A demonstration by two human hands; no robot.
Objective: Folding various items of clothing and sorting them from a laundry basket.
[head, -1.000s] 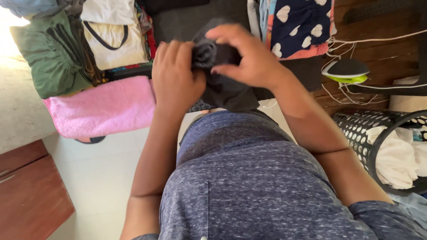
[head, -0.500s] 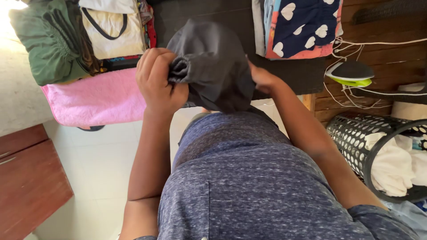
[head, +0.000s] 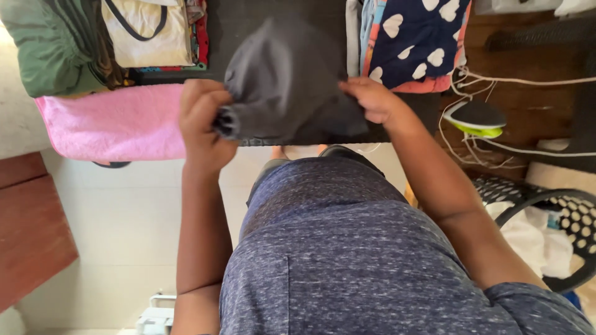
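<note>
A dark grey garment (head: 288, 84) with a gathered elastic edge is stretched between both my hands above a black table surface (head: 239, 25). My left hand (head: 202, 124) grips the bunched elastic end at the left. At the right, my right hand (head: 372, 99) pinches the garment's other edge. The cloth fans out upward between them and hides part of the table.
A pink towel (head: 112, 121) and folded clothes, green (head: 46, 53) and cream (head: 149, 34), lie at the left. A navy heart-print cloth (head: 416, 37) lies at the right, beside an iron (head: 477, 118) with white cords. A black perforated laundry basket (head: 562, 214) holds white cloth.
My hands have moved apart and spread the grey garment wider. My right hand shifted from behind the cloth to its right edge. The view has tilted slightly.
</note>
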